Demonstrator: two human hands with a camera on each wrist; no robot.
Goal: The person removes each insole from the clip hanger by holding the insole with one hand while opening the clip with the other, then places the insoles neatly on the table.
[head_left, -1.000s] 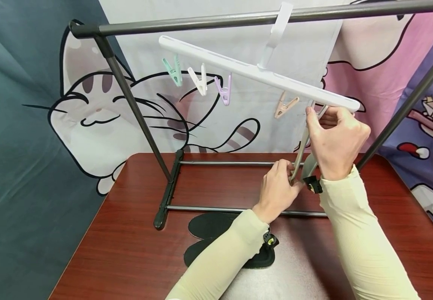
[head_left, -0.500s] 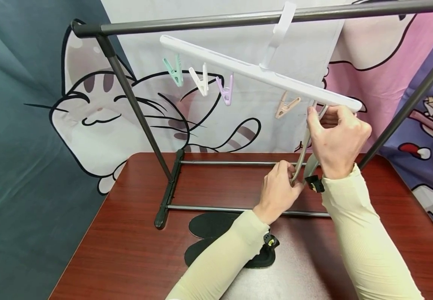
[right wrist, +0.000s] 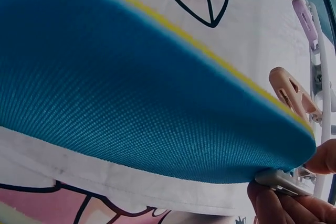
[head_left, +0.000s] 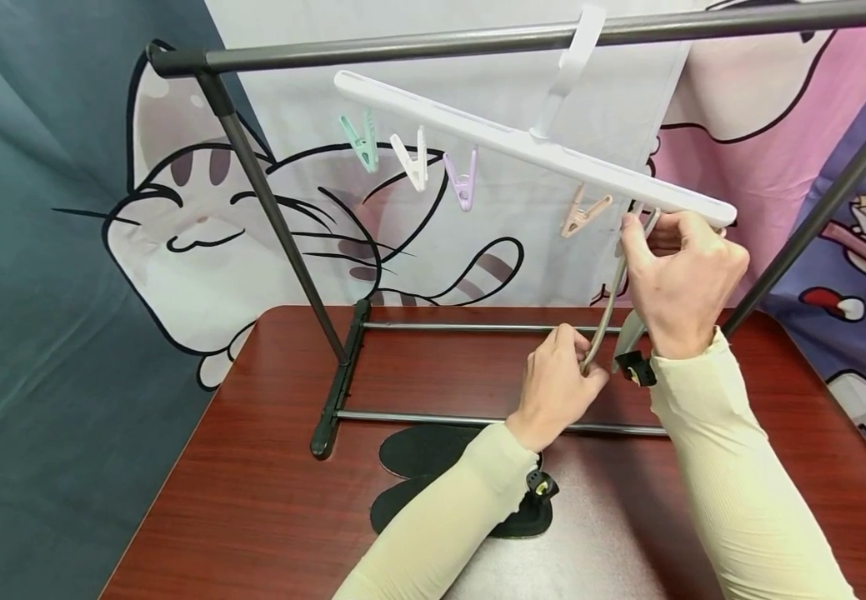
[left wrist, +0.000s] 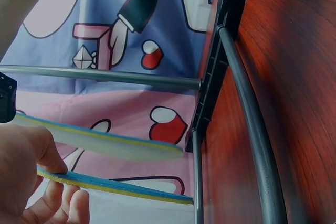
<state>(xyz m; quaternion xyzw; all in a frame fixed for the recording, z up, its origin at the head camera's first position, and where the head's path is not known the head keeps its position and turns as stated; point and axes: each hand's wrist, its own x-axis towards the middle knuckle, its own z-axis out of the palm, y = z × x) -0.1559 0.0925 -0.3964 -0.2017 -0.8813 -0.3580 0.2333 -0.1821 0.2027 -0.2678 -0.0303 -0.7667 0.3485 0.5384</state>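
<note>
My left hand pinches the lower part of a thin insole, thumb against fingers. Blue and yellow layers show along this insole in the left wrist view. Up at the low right end of a white hanger, my right hand pinches a grey clothespin at the tip of a blue mesh insole. A second insole hangs beside the first, partly hidden by my right wrist. The clothespin's jaws are mostly covered.
Green, white, purple and peach clothespins hang from the tilted hanger. It hooks over a dark metal rack on the wooden table. Black insoles lie below my left forearm.
The hanger and my right hand have shifted slightly to the right. My left hand stays almost in place on the insole, and the gap between the two insoles looks wider.
</note>
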